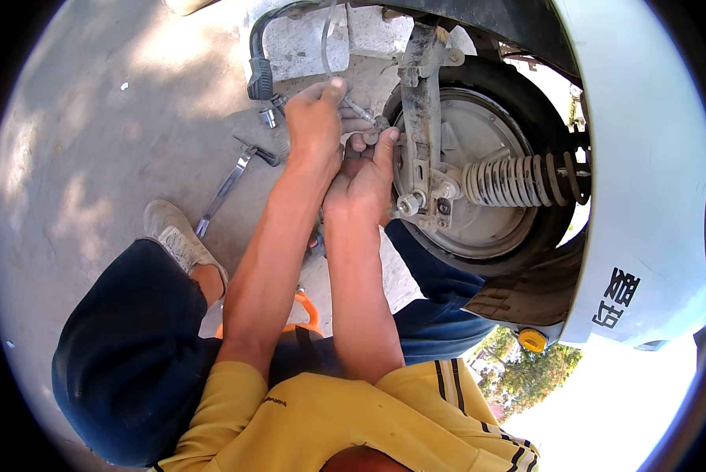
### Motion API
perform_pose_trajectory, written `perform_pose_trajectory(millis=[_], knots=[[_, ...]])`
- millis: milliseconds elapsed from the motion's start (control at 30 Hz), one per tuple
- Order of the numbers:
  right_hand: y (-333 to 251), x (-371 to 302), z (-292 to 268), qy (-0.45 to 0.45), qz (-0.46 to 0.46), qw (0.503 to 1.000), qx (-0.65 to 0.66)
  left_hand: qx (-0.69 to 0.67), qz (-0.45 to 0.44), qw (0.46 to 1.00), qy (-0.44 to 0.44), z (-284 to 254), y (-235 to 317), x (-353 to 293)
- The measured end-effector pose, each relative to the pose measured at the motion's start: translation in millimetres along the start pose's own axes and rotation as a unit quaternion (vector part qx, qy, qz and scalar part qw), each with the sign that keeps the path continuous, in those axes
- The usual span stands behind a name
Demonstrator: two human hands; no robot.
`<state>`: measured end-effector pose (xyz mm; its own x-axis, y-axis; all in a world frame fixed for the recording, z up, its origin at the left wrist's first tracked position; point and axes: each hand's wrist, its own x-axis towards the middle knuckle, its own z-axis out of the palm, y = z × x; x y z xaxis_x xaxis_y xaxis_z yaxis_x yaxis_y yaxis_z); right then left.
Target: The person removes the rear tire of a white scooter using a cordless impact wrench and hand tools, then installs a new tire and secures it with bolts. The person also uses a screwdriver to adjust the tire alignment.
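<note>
Left hand (312, 122) pinches hose (325, 43); right hand (359, 187) pinches metal fitting (380, 123) by wheel's (483, 135) left edge. Fitting seems unmounted; work appears unfinished.

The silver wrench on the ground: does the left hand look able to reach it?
Probably yes: the silver wrench lies uncovered left of the left hand, nothing between them, though that hand seems busy at the thin cable.

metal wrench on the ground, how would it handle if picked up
The metal wrench looks rigid and likely heavy for its size, being metal. Its shiny handle may be slippery; its crosswise head should discourage rolling.
</note>
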<state>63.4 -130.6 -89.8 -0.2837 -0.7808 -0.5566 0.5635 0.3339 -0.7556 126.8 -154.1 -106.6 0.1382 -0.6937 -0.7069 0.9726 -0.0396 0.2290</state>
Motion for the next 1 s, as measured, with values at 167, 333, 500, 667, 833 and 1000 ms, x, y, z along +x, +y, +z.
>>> perform_pose_trajectory(millis=[167, 333, 500, 667, 833, 1000], knots=[[12, 0, 20, -0.035, -0.034, 0.999, 0.012, -0.052, -0.034, 0.998, -0.014, -12, 1, 30], [16, -7, 33, -0.03, -0.058, 0.998, -0.013, -0.059, -0.055, 0.996, -0.03, -14, 14, 24], [13, -6, 37, -0.031, -0.039, 0.999, 0.012, -0.057, -0.048, 0.997, -0.035, -16, 12, 27], [27, 9, 29, -0.029, -0.11, 0.987, -0.115, 0.024, -0.016, 0.999, 0.021, -26, 5, 51], [12, -1, 45, -0.063, -0.127, 0.983, -0.115, -0.05, 0.01, 0.996, -0.068, -27, 7, 35], [30, -12, 68, -0.195, -0.212, 0.929, -0.232, -0.136, -0.038, 0.986, -0.086, -50, 30, 35]])
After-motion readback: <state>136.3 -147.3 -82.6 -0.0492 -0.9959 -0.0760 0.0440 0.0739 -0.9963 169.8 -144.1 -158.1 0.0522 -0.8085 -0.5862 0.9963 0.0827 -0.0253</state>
